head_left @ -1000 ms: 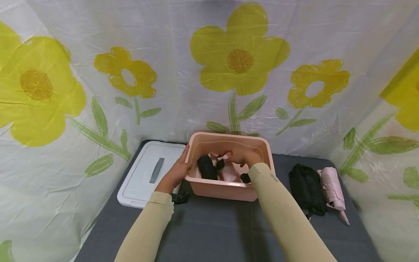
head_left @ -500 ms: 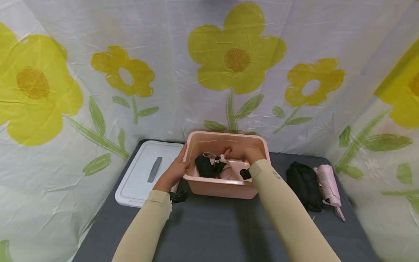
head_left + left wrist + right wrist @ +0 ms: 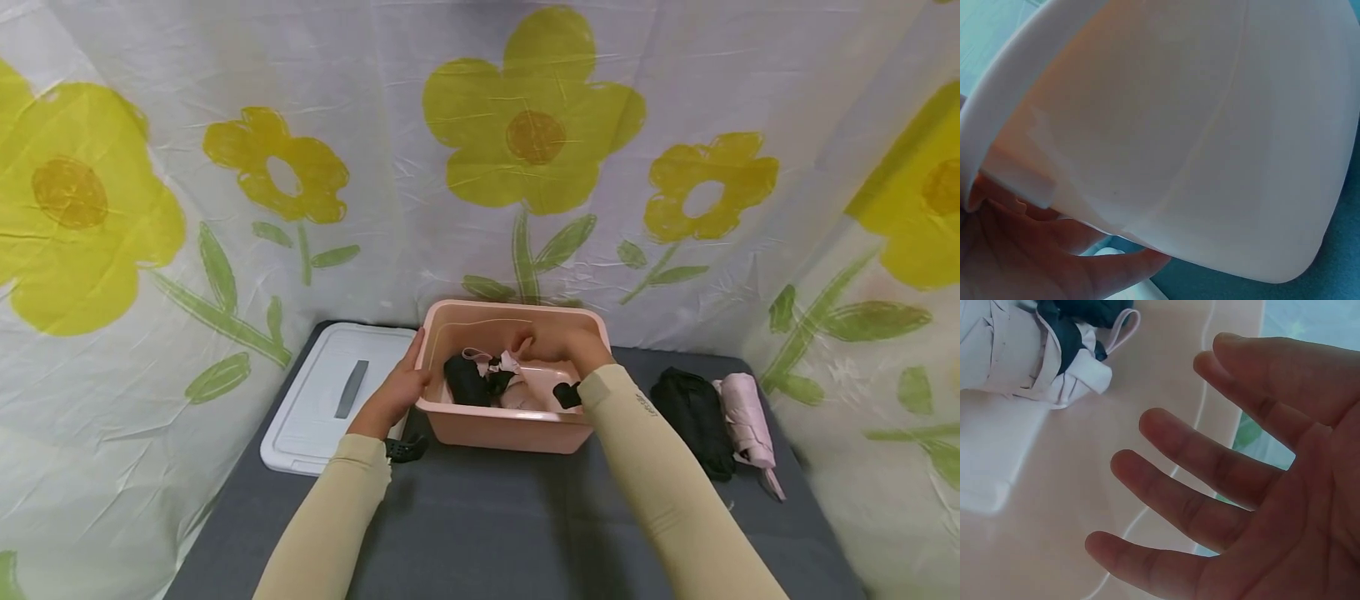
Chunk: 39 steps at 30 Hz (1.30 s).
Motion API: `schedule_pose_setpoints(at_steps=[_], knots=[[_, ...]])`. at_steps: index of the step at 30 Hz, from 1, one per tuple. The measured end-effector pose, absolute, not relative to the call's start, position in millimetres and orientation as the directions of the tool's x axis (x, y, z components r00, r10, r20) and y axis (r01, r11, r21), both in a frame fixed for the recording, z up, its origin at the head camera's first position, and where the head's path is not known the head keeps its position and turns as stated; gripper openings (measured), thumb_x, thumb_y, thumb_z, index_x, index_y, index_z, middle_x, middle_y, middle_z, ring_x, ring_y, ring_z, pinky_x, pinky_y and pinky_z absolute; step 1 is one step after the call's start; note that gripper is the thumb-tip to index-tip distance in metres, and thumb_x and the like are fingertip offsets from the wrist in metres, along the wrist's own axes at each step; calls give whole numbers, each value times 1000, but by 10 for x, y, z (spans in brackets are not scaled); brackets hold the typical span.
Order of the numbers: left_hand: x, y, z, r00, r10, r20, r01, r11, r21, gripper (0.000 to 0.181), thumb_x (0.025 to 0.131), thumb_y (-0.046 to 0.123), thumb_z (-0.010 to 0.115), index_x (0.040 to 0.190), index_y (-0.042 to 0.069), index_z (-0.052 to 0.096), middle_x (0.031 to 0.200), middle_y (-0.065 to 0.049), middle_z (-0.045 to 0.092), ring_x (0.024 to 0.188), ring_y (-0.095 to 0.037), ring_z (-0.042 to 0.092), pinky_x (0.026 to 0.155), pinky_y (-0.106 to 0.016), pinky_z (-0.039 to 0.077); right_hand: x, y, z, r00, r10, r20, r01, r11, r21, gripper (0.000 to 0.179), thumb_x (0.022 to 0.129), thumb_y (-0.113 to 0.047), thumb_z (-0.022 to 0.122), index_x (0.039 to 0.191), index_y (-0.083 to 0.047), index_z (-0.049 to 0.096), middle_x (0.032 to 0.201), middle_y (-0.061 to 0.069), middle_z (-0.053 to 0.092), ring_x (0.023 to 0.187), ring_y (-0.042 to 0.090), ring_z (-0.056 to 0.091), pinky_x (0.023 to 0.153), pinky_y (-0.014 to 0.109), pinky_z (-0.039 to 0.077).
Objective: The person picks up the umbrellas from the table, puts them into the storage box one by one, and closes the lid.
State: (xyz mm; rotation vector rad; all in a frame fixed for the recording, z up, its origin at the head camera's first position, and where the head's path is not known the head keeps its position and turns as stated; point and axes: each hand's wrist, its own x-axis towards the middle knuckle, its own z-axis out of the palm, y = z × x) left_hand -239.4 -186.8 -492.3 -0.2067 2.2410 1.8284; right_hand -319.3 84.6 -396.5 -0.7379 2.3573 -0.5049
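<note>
A pink plastic bin [image 3: 502,431] stands at the back of the table. My left hand [image 3: 390,396] grips its left rim; in the left wrist view the fingers [image 3: 1125,272] reach under the lip, and the thumb is mostly cut off. Inside the bin lie a black rolled bundle [image 3: 467,382] and a pink rolled bundle [image 3: 519,393] with a wrist loop, both like folded umbrellas. Over the bin's right half, my right hand [image 3: 573,346] holds nothing. The right wrist view shows its fingers [image 3: 1160,550] spread and apart from the pink bundle [image 3: 1016,356].
A white lid [image 3: 315,400] with a grey handle lies left of the bin. On the right, a black folded bundle [image 3: 692,421] lies beside a pink rolled umbrella [image 3: 747,421]. Flower-printed curtain [image 3: 390,167] closes off the back and sides of the grey table [image 3: 480,517].
My right hand has let go of the pink bundle's end and drawn back to the right. The left hand stays on the rim. The head view has shifted slightly.
</note>
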Motion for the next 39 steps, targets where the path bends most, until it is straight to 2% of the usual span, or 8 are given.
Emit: schedule_pose_setpoints(at_steps=[6, 12, 19, 23, 29, 31, 36, 39], knots=[[-2373, -1858, -4894, -963, 38, -267, -252, 223, 942, 85, 93, 3, 40, 153, 46, -2, 165, -3, -1, 146, -37, 20, 106, -56, 36, -3179, 933, -3946, -658, -626, -419, -447, 772, -452, 30, 98, -21, 49, 125, -17, 62, 132, 7, 57, 114, 22, 54, 92, 36, 46], [-2368, -1848, -4891, -968, 48, -246, -228, 239, 944, 85, 93, 3, 39, 152, 48, -2, 165, -2, -1, 148, -34, 14, 109, -55, 33, -3133, 1019, -3926, -671, -628, -396, -450, 768, -455, 30, 98, -19, 47, 123, -16, 62, 120, 7, 61, 99, 20, 53, 83, 33, 42], [-2373, -1840, -4895, -967, 48, -249, -231, 241, 943, 86, 93, 3, 39, 151, 49, -2, 165, -2, -1, 148, -34, 14, 110, -55, 31, -3065, 1106, -3914, -695, -634, -338, -445, 749, -491, 30, 97, -17, 48, 123, -15, 63, 123, 11, 62, 109, 24, 60, 91, 39, 49], [-2395, -1854, -4902, -962, 51, -267, -249, 232, 940, 85, 93, 3, 40, 152, 49, -2, 165, -1, -2, 149, -33, 11, 111, -55, 30, -3030, 1171, -3905, -722, -625, -296, -444, 747, -495, 30, 97, -17, 49, 124, -15, 63, 122, 10, 63, 109, 25, 61, 89, 41, 50], [-2309, -1805, -4680, -953, 66, -295, -272, 241, 932, 85, 92, 0, 39, 155, 36, -4, 165, -8, -2, 148, -37, 12, 111, -56, 29, -2966, 1295, -3892, -740, -639, -210, -462, 710, -531, 29, 97, -15, 51, 122, -13, 65, 124, 11, 63, 112, 28, 61, 89, 43, 51], [-2308, -1795, -4700, -955, 61, -290, -267, 244, 932, 85, 92, 1, 40, 155, 38, -4, 165, -7, -1, 148, -37, 14, 111, -55, 30, -2938, 1347, -3880, -743, -641, -192, -454, 695, -558, 30, 97, -14, 51, 123, -12, 64, 126, 12, 62, 114, 30, 60, 90, 45, 51], [-2386, -1842, -4924, -965, 51, -256, -238, 233, 943, 88, 90, 3, 41, 151, 50, -2, 165, -3, 0, 147, -35, 16, 109, -56, 33, -2881, 1470, -3848, -764, -622, -173, -431, 691, -581, 32, 98, -14, 51, 128, -10, 61, 129, 14, 61, 118, 32, 58, 93, 47, 49], [-2388, -1849, -4927, -967, 59, -246, -227, 227, 947, 90, 88, 2, 41, 151, 50, -2, 165, -3, -1, 148, -35, 12, 110, -56, 32, -2853, 1541, -3843, -792, -583, -183, -401, 721, -565, 34, 98, -17, 51, 130, -11, 59, 129, 13, 61, 119, 31, 57, 93, 46, 49]])
